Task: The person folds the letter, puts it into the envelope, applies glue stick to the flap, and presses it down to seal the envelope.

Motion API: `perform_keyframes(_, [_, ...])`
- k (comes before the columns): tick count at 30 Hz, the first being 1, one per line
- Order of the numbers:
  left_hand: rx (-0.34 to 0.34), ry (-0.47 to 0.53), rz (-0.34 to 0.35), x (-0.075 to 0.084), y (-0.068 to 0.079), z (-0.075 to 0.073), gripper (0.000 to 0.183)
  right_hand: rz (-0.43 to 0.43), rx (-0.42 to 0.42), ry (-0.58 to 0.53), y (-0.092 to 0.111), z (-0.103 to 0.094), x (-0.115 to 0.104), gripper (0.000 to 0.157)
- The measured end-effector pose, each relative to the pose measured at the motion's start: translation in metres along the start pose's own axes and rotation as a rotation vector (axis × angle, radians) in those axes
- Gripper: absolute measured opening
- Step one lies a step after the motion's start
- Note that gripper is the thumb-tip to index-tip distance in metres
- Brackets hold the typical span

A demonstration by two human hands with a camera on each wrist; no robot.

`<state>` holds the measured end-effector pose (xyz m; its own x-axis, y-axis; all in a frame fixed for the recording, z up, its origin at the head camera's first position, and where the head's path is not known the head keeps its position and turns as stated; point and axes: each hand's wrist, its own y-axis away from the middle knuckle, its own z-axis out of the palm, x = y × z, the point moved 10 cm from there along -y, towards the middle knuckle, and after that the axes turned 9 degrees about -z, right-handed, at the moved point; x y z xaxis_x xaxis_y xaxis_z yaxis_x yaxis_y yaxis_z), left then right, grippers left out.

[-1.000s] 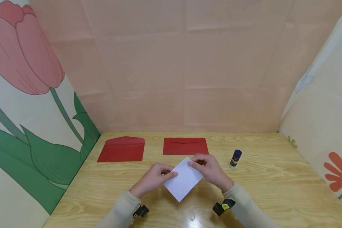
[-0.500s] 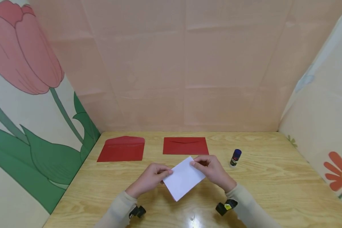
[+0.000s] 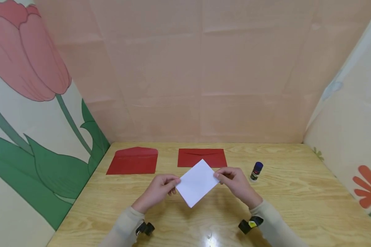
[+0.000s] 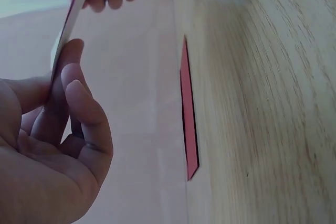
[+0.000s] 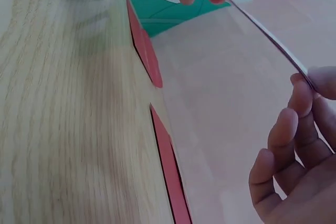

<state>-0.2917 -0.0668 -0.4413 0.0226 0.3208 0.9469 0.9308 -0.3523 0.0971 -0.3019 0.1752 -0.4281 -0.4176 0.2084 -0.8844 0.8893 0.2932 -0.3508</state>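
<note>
A white rectangular sheet of paper (image 3: 198, 183), apparently in layers, is held up above the table, standing on a corner in the head view. My left hand (image 3: 162, 188) pinches its left corner between thumb and fingers. At the right corner, my right hand (image 3: 236, 183) pinches it the same way. Both wrist views show the paper (image 4: 71, 19) nearly edge-on, with a thin reddish line along it. The remaining fingers of the right hand (image 5: 296, 156) curl loosely below the pinch. Behind the paper lies a red envelope (image 3: 201, 157), its front edge partly covered.
Another red envelope (image 3: 133, 164) lies at the back left with its flap up. A glue stick (image 3: 256, 171) with a dark blue cap stands on the wooden table (image 3: 296, 206) to the right. A pinkish cloth backdrop (image 3: 201, 85) rises behind the table.
The paper has turned and risen away from me, its top corner now overlapping the middle envelope. My hands have moved apart, both still pinching it. Envelopes and glue stick stay put.
</note>
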Motion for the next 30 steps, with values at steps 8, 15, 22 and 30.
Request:
perform_keyframes(8, [-0.028,-0.016,-0.002,-0.001,-0.003,0.003,0.024,0.039,0.052,-0.003,-0.003,-0.002,0.002,0.023])
perform_keyframes(15, [0.018,0.019,-0.022,-0.007,-0.005,-0.002,0.024,0.042,0.019,-0.090,-0.004,0.007,0.009,0.025])
perform_keyframes(22, [0.041,0.056,-0.034,-0.005,-0.007,-0.002,0.025,0.034,0.005,-0.089,-0.006,0.011,0.010,0.033])
perform_keyframes(30, [0.053,0.086,-0.044,-0.006,-0.009,0.003,0.024,0.084,-0.027,-0.129,-0.006,0.019,0.012,0.027])
